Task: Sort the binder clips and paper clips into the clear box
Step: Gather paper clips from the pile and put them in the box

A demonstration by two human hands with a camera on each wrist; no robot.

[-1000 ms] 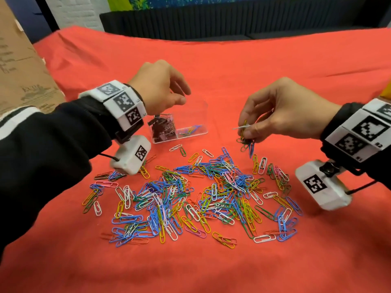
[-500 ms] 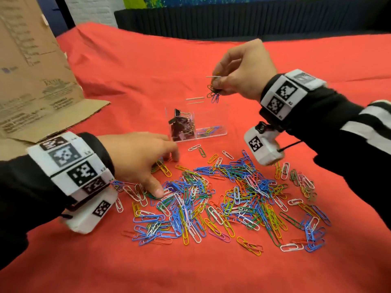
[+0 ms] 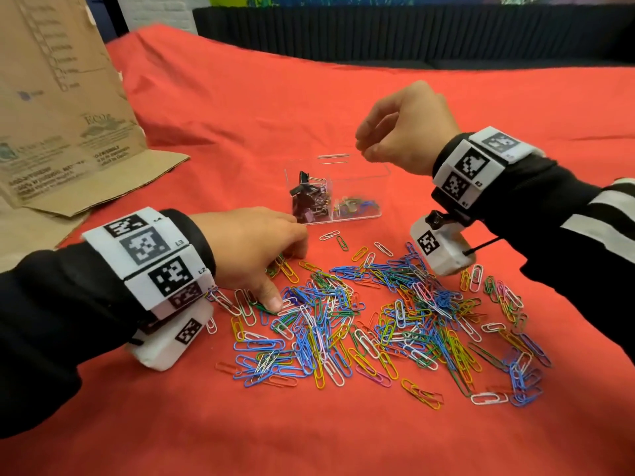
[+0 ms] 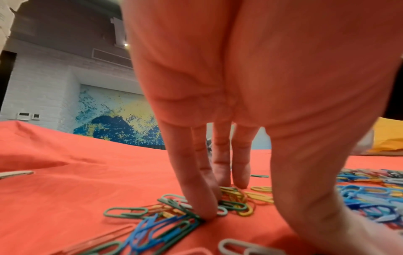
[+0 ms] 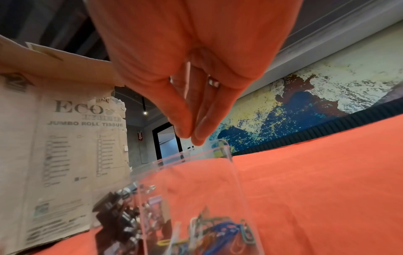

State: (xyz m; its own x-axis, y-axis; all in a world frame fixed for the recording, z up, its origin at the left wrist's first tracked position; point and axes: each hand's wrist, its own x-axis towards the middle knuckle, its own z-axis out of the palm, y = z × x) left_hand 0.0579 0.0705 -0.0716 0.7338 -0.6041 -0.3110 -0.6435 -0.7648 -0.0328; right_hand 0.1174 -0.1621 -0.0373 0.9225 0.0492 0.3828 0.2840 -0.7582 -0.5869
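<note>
The clear box (image 3: 372,187) stands on the red cloth behind the pile, with black binder clips (image 3: 305,197) in its left compartment and some paper clips (image 3: 359,203) in its right one. My right hand (image 3: 364,149) hovers over the box's right side. In the right wrist view its fingertips (image 5: 185,132) nearly meet above the box wall (image 5: 196,181) with nothing between them. A wide pile of coloured paper clips (image 3: 395,321) covers the cloth in front. My left hand (image 3: 281,278) is down on the pile's left edge, its straight fingers (image 4: 205,207) pressing on green and yellow clips (image 4: 235,205).
A torn cardboard box (image 3: 62,115) stands at the left, close to the clear box, with its flap lying on the cloth. A dark ribbed panel (image 3: 412,36) runs along the far edge. Bare red cloth (image 3: 309,441) lies in front of the pile.
My right hand carried a bunch of paper clips from the pile to above the box and no longer holds them. My left hand came down from the box onto the pile's left edge.
</note>
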